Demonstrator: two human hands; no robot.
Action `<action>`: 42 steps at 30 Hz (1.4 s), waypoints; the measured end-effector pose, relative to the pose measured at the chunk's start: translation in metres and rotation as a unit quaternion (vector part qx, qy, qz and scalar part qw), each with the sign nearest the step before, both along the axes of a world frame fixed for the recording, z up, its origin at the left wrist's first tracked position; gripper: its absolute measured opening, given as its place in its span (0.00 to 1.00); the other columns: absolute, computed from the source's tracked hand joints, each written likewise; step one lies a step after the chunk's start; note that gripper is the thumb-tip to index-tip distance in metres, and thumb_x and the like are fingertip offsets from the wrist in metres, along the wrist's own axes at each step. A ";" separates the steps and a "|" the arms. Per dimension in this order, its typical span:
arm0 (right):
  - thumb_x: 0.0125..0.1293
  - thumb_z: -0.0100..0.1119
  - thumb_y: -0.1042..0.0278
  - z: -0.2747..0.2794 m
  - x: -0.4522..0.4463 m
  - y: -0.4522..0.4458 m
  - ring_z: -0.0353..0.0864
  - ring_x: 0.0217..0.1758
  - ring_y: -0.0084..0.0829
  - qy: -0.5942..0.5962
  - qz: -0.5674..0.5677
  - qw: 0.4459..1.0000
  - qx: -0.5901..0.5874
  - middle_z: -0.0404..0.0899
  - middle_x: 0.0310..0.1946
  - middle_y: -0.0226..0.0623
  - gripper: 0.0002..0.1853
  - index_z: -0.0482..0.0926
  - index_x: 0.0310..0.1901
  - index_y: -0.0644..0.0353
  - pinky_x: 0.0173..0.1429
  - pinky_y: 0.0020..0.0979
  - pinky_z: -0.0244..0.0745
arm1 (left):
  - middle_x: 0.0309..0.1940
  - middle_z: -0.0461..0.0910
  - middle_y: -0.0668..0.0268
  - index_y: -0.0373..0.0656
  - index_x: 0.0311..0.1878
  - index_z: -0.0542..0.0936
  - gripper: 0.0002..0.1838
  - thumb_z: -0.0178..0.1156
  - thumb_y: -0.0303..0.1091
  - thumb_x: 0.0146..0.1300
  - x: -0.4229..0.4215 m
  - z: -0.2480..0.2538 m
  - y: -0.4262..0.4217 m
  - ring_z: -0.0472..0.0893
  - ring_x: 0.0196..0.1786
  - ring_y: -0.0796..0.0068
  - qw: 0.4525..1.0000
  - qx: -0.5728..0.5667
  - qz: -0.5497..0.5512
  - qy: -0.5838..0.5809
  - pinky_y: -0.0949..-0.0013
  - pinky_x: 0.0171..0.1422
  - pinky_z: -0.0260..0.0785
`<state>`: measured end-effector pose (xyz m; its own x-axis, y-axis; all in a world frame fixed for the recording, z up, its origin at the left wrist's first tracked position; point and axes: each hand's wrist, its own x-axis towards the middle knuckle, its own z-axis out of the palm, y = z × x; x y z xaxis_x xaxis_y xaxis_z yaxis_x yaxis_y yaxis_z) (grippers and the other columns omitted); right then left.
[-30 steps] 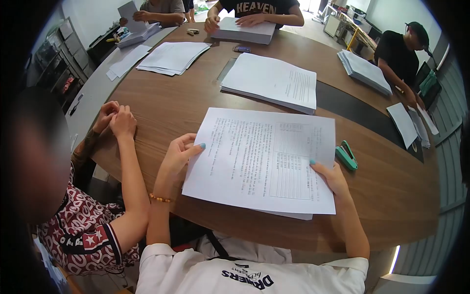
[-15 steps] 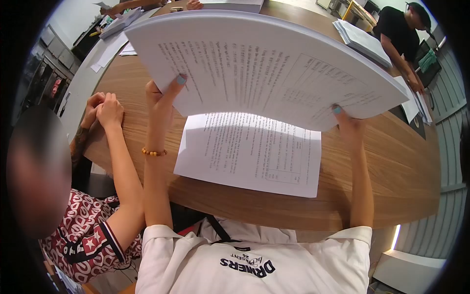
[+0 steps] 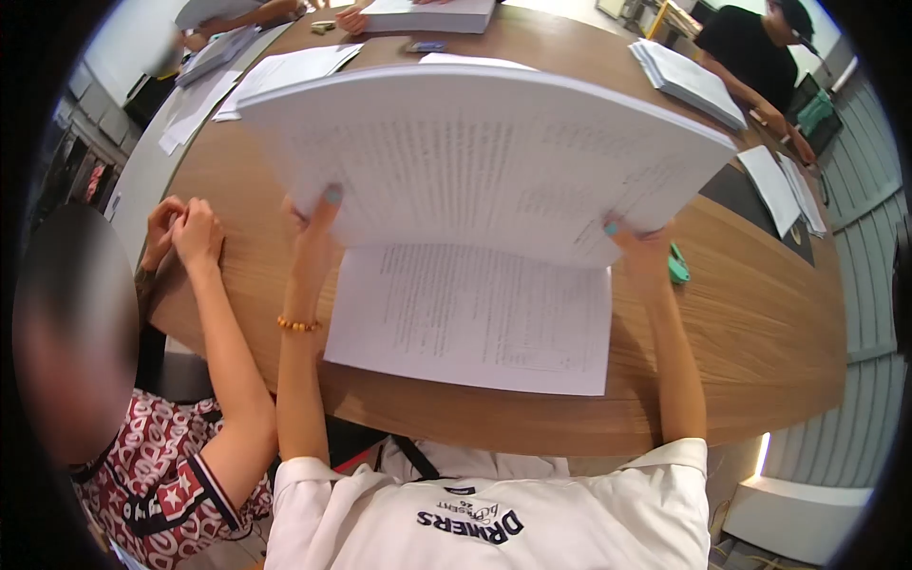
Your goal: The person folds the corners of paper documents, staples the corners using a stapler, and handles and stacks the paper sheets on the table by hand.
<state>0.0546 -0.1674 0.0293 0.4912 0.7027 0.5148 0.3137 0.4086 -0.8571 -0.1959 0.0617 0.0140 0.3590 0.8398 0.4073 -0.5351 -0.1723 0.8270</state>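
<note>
A thick stack of printed paper (image 3: pixel 475 161) is raised and tilted above the table, its pages slightly bowed and blurred. My left hand (image 3: pixel 315 223) grips its lower left part, thumb with a blue nail on the near face. On the lower right part, my right hand (image 3: pixel 641 247) holds it the same way; the fingers behind the stack are hidden. Beneath the stack, printed sheets (image 3: pixel 470 328) lie flat on the wooden table near its front edge. A green stapler (image 3: pixel 677 266) sits just right of my right hand, partly covered by it.
A seated person's clasped hands (image 3: pixel 188 233) rest on the table (image 3: pixel 760 332) at the left. Paper piles lie at the back left (image 3: pixel 285 76), back centre (image 3: pixel 427 14) and back right (image 3: pixel 686 81). More sheets (image 3: pixel 771 190) lie at the right, near another person's arm.
From resting low over the table, the stack was lifted and tilted by both hands, uncovering sheets beneath. Since half a second ago it has come slightly lower and left in view.
</note>
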 end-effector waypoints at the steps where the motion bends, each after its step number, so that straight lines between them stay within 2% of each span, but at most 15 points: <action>1: 0.52 0.63 0.80 -0.002 -0.001 0.000 0.77 0.37 0.23 0.002 -0.017 1.000 -0.001 0.79 0.36 0.34 0.14 0.75 0.42 0.69 0.41 0.25 0.74 | 0.40 0.77 0.65 0.34 0.45 0.74 0.12 0.60 0.29 0.59 0.003 -0.003 -0.005 0.74 0.42 0.80 0.998 -0.041 0.047 -0.018 0.75 0.46 0.67; 5: 0.52 0.63 0.80 0.006 -0.010 -0.001 0.78 0.36 0.23 0.019 -0.052 0.998 -0.016 0.80 0.35 0.36 0.12 0.76 0.40 0.70 0.40 0.24 0.75 | 0.40 0.77 0.65 0.33 0.44 0.74 0.11 0.58 0.29 0.61 -0.003 -0.003 0.003 0.74 0.42 0.80 1.000 0.005 0.001 0.014 0.75 0.46 0.66; 7: 0.52 0.63 0.80 0.011 -0.012 -0.001 0.79 0.36 0.23 0.030 -0.052 0.998 -0.027 0.80 0.35 0.36 0.11 0.77 0.39 0.70 0.40 0.24 0.75 | 0.40 0.76 0.64 0.31 0.44 0.73 0.13 0.57 0.31 0.63 -0.002 -0.006 0.007 0.73 0.41 0.80 0.993 0.049 0.066 0.083 0.75 0.45 0.65; 13: 0.52 0.63 0.81 0.010 -0.009 -0.001 0.79 0.36 0.22 0.037 -0.063 0.996 -0.051 0.81 0.34 0.37 0.11 0.78 0.39 0.69 0.40 0.24 0.75 | 0.38 0.76 0.65 0.31 0.45 0.73 0.16 0.55 0.37 0.65 -0.008 -0.021 0.024 0.72 0.40 0.81 0.954 0.174 0.151 0.191 0.76 0.45 0.64; 15: 0.53 0.67 0.73 0.006 -0.007 -0.002 0.77 0.36 0.20 0.020 -0.052 0.998 -0.029 0.81 0.34 0.34 0.13 0.78 0.39 0.66 0.39 0.22 0.73 | 0.40 0.76 0.65 0.32 0.47 0.72 0.16 0.54 0.36 0.65 -0.010 -0.027 0.026 0.72 0.41 0.82 0.971 0.137 0.129 0.147 0.76 0.47 0.64; 17: 0.55 0.65 0.72 0.005 -0.003 -0.004 0.76 0.36 0.20 0.029 -0.043 0.999 0.014 0.80 0.34 0.34 0.13 0.77 0.41 0.66 0.39 0.22 0.72 | 0.41 0.76 0.65 0.33 0.49 0.72 0.16 0.54 0.35 0.65 -0.013 -0.028 0.032 0.71 0.42 0.82 0.984 0.100 0.108 0.102 0.76 0.49 0.64; 19: 0.57 0.63 0.71 0.014 -0.002 -0.006 0.75 0.37 0.19 0.036 -0.032 0.997 0.055 0.79 0.34 0.33 0.13 0.75 0.42 0.66 0.40 0.22 0.71 | 0.44 0.75 0.66 0.35 0.53 0.69 0.16 0.53 0.33 0.66 -0.017 -0.022 0.042 0.71 0.44 0.82 0.994 0.041 0.093 -0.035 0.75 0.52 0.63; 22: 0.60 0.60 0.70 0.038 -0.012 -0.004 0.73 0.38 0.18 0.082 -0.041 0.993 0.079 0.78 0.35 0.32 0.13 0.72 0.44 0.65 0.40 0.22 0.70 | 0.46 0.74 0.67 0.35 0.55 0.68 0.17 0.53 0.32 0.66 -0.020 -0.009 0.041 0.71 0.46 0.83 0.991 0.089 0.101 -0.025 0.75 0.54 0.63; 24: 0.61 0.59 0.69 0.045 -0.020 0.002 0.73 0.38 0.17 -0.034 -0.143 0.985 0.094 0.77 0.35 0.33 0.12 0.71 0.43 0.65 0.40 0.22 0.70 | 0.46 0.74 0.67 0.35 0.54 0.68 0.17 0.53 0.33 0.66 -0.015 -0.002 0.027 0.71 0.46 0.83 0.986 0.091 0.135 -0.017 0.76 0.53 0.63; 25: 0.61 0.59 0.69 0.046 -0.024 0.003 0.73 0.38 0.17 -0.035 -0.145 0.984 0.096 0.77 0.35 0.33 0.12 0.71 0.43 0.65 0.40 0.22 0.70 | 0.46 0.74 0.67 0.35 0.54 0.68 0.16 0.53 0.33 0.66 -0.013 0.001 0.021 0.71 0.46 0.83 0.981 0.091 0.169 -0.008 0.76 0.53 0.63; 27: 0.61 0.59 0.69 0.047 -0.030 0.005 0.74 0.36 0.17 0.004 -0.167 0.981 0.101 0.77 0.33 0.34 0.12 0.70 0.42 0.64 0.39 0.22 0.70 | 0.46 0.74 0.66 0.35 0.54 0.68 0.17 0.53 0.34 0.66 -0.014 0.002 0.019 0.71 0.47 0.83 0.982 0.105 0.160 -0.005 0.76 0.53 0.62; 32: 0.60 0.60 0.70 0.049 -0.030 0.011 0.77 0.31 0.18 -0.020 -0.208 0.975 0.080 0.79 0.29 0.34 0.12 0.70 0.42 0.64 0.33 0.22 0.72 | 0.45 0.74 0.65 0.34 0.54 0.68 0.17 0.52 0.35 0.67 -0.014 0.008 0.015 0.71 0.47 0.81 0.976 0.128 0.169 0.047 0.75 0.51 0.62; 38: 0.56 0.62 0.73 0.038 -0.020 0.010 0.79 0.28 0.20 -0.100 -0.212 0.967 0.096 0.81 0.28 0.36 0.14 0.71 0.43 0.64 0.30 0.23 0.74 | 0.45 0.74 0.63 0.33 0.53 0.67 0.19 0.56 0.26 0.61 -0.022 -0.001 0.015 0.71 0.48 0.79 0.948 0.197 0.218 0.118 0.73 0.54 0.63; 40: 0.55 0.63 0.74 0.040 -0.021 0.008 0.79 0.28 0.20 -0.127 -0.197 0.966 0.106 0.81 0.28 0.36 0.14 0.72 0.42 0.64 0.30 0.23 0.74 | 0.45 0.75 0.61 0.33 0.54 0.66 0.22 0.59 0.21 0.55 -0.021 -0.001 0.008 0.74 0.45 0.77 0.911 0.249 0.299 0.139 0.73 0.50 0.66; 42: 0.54 0.64 0.75 0.046 -0.024 0.007 0.79 0.28 0.19 -0.138 -0.255 0.955 0.064 0.82 0.28 0.35 0.13 0.73 0.40 0.65 0.32 0.22 0.73 | 0.43 0.76 0.61 0.33 0.52 0.67 0.21 0.60 0.20 0.54 -0.014 0.005 0.001 0.75 0.43 0.77 0.927 0.226 0.284 0.094 0.74 0.47 0.68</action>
